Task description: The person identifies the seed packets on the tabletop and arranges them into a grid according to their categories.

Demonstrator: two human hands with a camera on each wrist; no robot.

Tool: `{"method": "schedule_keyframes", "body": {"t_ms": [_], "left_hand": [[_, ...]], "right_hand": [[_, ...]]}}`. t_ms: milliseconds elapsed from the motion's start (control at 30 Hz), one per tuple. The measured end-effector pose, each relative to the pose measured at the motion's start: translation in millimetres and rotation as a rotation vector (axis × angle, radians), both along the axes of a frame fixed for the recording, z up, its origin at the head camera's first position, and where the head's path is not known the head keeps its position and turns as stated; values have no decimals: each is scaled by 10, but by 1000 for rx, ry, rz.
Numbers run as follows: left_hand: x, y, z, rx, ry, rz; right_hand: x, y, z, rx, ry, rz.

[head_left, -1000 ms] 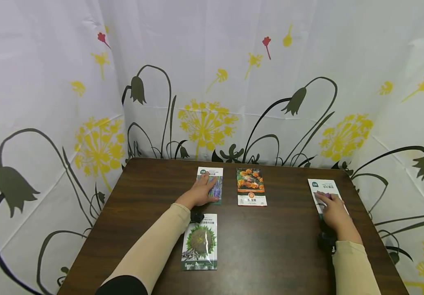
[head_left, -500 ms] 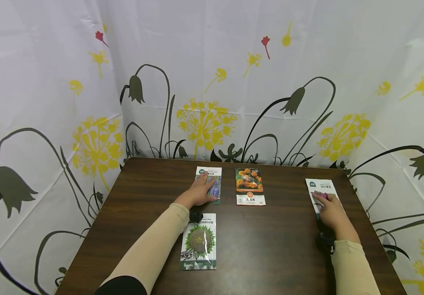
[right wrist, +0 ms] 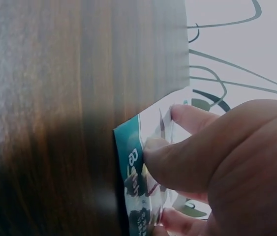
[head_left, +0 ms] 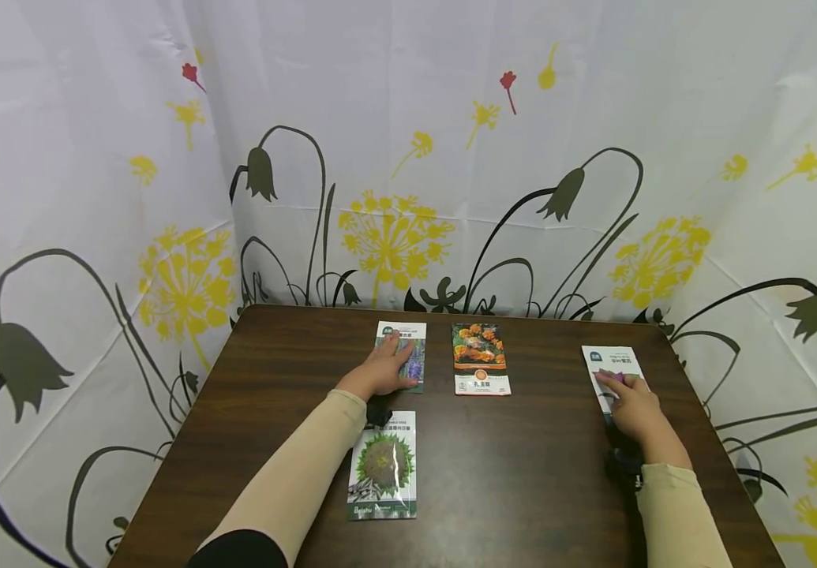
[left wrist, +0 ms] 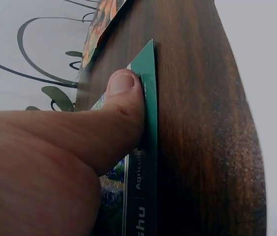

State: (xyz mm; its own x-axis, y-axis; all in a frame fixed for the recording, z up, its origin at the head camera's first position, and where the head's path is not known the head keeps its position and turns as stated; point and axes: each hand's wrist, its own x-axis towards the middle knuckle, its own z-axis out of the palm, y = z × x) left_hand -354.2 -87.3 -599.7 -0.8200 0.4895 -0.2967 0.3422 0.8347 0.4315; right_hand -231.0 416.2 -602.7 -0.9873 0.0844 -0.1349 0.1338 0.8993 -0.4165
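My left hand lies with spread fingers on a lavender seed packet at the back of the table; in the left wrist view its thumb presses on the packet's green lower band. Over at the right, my right hand grips a white seed packet with a purple picture, partly covered by the fingers. Seen from the right wrist, thumb and fingers bend onto that packet, whose surface is wrinkled. A marigold seed packet and a sunflower seed packet lie untouched.
All the packets lie on a dark brown wooden table. A white curtain printed with flowers hangs behind the table and along both sides. The marigold packet sits between the two hands, and the sunflower packet is close below the left wrist.
The right hand and its packet have shifted slightly left across the table. The left hand stays on the lavender packet; the camera view has drifted a little.
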Motion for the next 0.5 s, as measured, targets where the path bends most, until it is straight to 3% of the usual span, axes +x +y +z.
{"method": "schedule_keyframes", "body": {"t_ms": [100, 300, 333, 500], "left_hand": [[-31, -5, -56, 4, -4, -2], [-6, -13, -49, 3, -17, -9], [20, -10, 0, -1, -14, -12], [17, -12, 16, -9, 16, -20]], "right_hand": [[17, -34, 3, 1, 2, -5], [39, -106, -42, -1, 3, -21], [39, -116, -42, -3, -10, -30], [58, -159, -23, 7, -81, -66]]}}
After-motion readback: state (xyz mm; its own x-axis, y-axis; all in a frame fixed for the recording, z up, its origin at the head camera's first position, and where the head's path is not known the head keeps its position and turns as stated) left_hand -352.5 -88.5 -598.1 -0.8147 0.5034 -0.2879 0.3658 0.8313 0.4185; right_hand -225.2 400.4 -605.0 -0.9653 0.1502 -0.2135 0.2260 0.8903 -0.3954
